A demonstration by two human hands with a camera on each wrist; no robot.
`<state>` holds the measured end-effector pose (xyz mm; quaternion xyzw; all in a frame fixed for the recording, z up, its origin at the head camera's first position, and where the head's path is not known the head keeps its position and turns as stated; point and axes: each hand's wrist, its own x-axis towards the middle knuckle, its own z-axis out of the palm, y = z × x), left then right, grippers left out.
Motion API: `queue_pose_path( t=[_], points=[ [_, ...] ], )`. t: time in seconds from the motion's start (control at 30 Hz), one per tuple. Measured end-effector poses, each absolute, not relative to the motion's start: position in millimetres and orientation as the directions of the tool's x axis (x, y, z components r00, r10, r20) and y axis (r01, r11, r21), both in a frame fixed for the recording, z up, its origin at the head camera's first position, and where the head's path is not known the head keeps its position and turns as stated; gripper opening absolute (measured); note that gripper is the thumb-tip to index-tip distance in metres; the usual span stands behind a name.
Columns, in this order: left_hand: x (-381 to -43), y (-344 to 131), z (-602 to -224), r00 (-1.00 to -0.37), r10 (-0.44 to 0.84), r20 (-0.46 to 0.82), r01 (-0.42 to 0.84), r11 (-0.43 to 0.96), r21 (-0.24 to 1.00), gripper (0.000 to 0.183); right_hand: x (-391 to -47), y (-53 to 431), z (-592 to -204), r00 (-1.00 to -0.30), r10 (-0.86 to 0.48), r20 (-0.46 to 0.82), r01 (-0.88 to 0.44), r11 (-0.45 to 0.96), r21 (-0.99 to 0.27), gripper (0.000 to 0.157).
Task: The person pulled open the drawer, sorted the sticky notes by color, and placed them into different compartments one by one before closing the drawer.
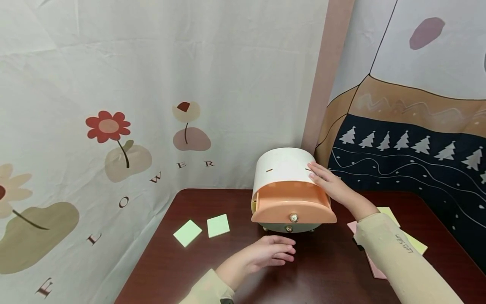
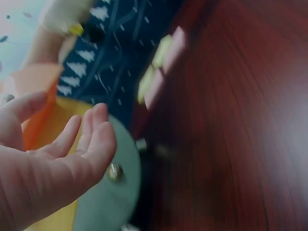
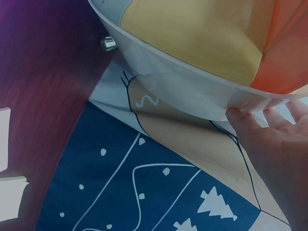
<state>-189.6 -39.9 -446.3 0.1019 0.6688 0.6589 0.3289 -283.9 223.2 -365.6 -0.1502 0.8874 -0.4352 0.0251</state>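
A small white storage box (image 1: 282,162) with a rounded top stands at the back of the table. Its peach-orange drawer (image 1: 271,212), fitted with a round metallic knob (image 1: 293,218), sticks out at the front. Below it shows a grey-green drawer front (image 2: 103,202) with a knob of its own. My right hand (image 1: 331,183) rests on the box's upper right side, fingers extended along the white shell. My left hand (image 1: 265,254) is in front of the box, low and apart from the drawers, palm turned inward with loosely bent fingers and nothing in them.
Two pale green sticky-note pads (image 1: 187,233) lie on the dark red-brown table (image 1: 167,270) left of the box. Pink and yellow pads (image 1: 415,244) lie at the right, partly under the right sleeve. Printed curtains (image 1: 228,84) hang close behind the table.
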Motion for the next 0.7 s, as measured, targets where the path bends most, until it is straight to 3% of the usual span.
queue_pose_path(
  t=[0.17, 0.33, 0.5, 0.7],
  points=[
    [-201, -64, -466, -0.828, 0.516, -0.22, -0.049, 0.324, 0.945, 0.032, -283, 222, -363, -0.949, -0.301, 0.09, -0.253, 0.564, -0.786, 0.061],
    [-213, -90, -478, -0.891, 0.452, -0.048, 0.246, 0.568, 0.785, 0.03, -285, 222, -364, -0.944, -0.313, 0.103, -0.271, 0.561, -0.782, 0.06],
    [-221, -113, -486, -0.934, 0.357, 0.01, 0.278, 0.708, 0.649, 0.032, -285, 223, -365, -0.943, -0.316, 0.103, -0.274, 0.561, -0.781, 0.061],
    [-234, -133, -498, -0.969, 0.237, 0.07, 0.234, 0.792, 0.564, 0.051, -283, 222, -364, -0.944, -0.314, 0.097, -0.267, 0.561, -0.783, 0.061]
  ],
)
